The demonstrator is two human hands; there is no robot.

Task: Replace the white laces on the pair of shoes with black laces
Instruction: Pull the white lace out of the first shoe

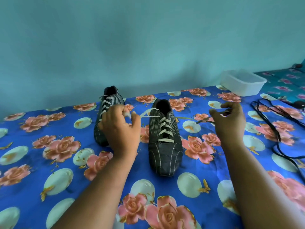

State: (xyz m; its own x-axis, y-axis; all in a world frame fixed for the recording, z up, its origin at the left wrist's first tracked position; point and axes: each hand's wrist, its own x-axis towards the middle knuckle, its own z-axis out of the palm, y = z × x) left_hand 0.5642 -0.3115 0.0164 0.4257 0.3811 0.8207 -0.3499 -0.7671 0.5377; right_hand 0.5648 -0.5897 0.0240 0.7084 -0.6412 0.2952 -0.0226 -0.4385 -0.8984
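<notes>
White laces point(165, 125) are remaining threaded in both dark striped shoes, which are standing side by side on the floral bedsheet point(198, 187). The left hand point(121, 128) and right hand point(229, 119) are each pinching one loose end of the right shoe's point(165, 146) lace and drawing the ends apart; the left shoe point(105, 113) is standing partly behind the left hand. Unlacing appears to be just starting; next, the ends need drawing out through the eyelets. Black laces point(277, 129) are lying loose at right. Beyond them, a white plastic tub point(242, 83) is sitting, seemingly holding nothing.
</notes>
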